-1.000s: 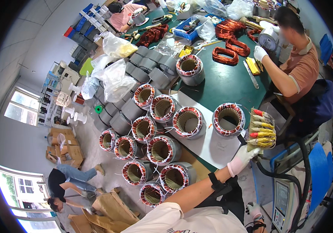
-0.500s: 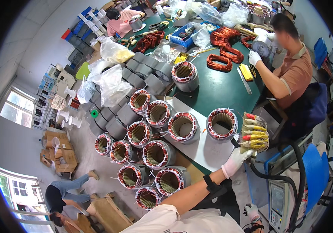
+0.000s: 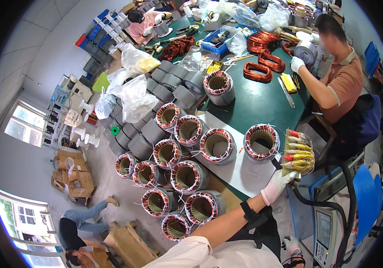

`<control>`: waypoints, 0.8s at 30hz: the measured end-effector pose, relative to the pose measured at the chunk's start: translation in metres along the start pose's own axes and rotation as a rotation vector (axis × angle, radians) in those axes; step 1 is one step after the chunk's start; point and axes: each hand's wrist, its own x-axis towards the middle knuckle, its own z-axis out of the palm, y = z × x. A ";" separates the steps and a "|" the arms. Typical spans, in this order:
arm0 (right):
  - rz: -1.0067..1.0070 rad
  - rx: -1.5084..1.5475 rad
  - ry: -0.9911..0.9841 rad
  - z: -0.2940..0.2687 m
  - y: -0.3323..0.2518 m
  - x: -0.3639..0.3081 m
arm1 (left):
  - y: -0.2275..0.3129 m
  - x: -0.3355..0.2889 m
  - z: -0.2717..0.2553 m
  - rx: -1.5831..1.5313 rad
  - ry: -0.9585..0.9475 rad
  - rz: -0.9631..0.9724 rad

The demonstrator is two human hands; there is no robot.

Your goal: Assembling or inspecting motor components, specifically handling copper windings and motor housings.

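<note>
My left hand (image 3: 277, 186), in a white glove, reaches across to the right. Its fingers are closed on the lower edge of a block of red and yellow insulated clips (image 3: 299, 154) with leads. Just left of that block, a wound motor stator (image 3: 261, 142) with red-and-white lacing round its rim stands upright on a white sheet (image 3: 240, 176). My right hand (image 3: 291, 244), also gloved, hangs low beside the tester (image 3: 323, 232); its fingers look loosely apart and nothing shows in them.
Several more laced stators (image 3: 186, 177) stand to the left, with bare grey cores (image 3: 144, 145) behind them. Copper coils (image 3: 258, 72) and a blue bin (image 3: 216, 42) lie on the green table (image 3: 231, 114). A co-worker (image 3: 341, 80) sits at right. Black hoses (image 3: 345, 201) loop near the tester.
The whole view has shifted slightly, so things sit a little farther right. My left hand keeps its place on the clip block. The far co-worker's second hand now shows by a stator.
</note>
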 end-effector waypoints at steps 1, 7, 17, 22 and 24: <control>-0.004 0.000 -0.001 -0.001 -0.003 0.000 | 0.002 -0.001 0.004 -0.038 0.039 0.023; -0.023 0.017 0.021 -0.002 0.001 -0.004 | -0.003 -0.002 -0.001 -0.042 0.036 0.028; -0.062 -0.006 0.023 0.000 0.011 0.001 | -0.003 -0.001 -0.007 -0.055 0.000 0.002; -0.054 -0.015 0.006 0.002 -0.001 -0.003 | 0.000 -0.003 -0.009 -0.054 -0.009 0.029; -0.019 -0.020 0.007 0.002 -0.006 -0.009 | -0.001 -0.004 -0.010 -0.055 0.001 0.002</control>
